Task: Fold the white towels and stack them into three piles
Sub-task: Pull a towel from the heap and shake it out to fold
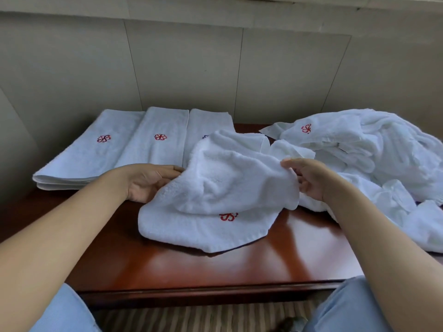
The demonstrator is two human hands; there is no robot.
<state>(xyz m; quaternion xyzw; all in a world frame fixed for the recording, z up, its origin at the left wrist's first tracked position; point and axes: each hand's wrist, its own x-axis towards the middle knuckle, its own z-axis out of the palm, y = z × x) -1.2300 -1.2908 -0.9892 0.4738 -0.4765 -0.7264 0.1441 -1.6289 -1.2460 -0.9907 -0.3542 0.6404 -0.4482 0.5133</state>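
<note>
A rumpled white towel [215,195] with a red emblem lies in the middle of the reddish wooden table [215,267]. My right hand [309,178] pinches its raised right edge between thumb and fingers. My left hand [148,180] reaches into the towel's left edge, its fingertips hidden in the cloth. Three folded towel piles lie side by side at the back left: the left pile [84,154], the middle pile [155,140], and the right pile [206,125], which the rumpled towel partly covers. A heap of unfolded white towels [374,149] fills the right side.
A panelled beige wall [191,68] rises right behind the table. My knees in light blue trousers [347,307] sit at the table's front edge, above a striped floor covering [203,317]. Bare wood shows at the front of the table.
</note>
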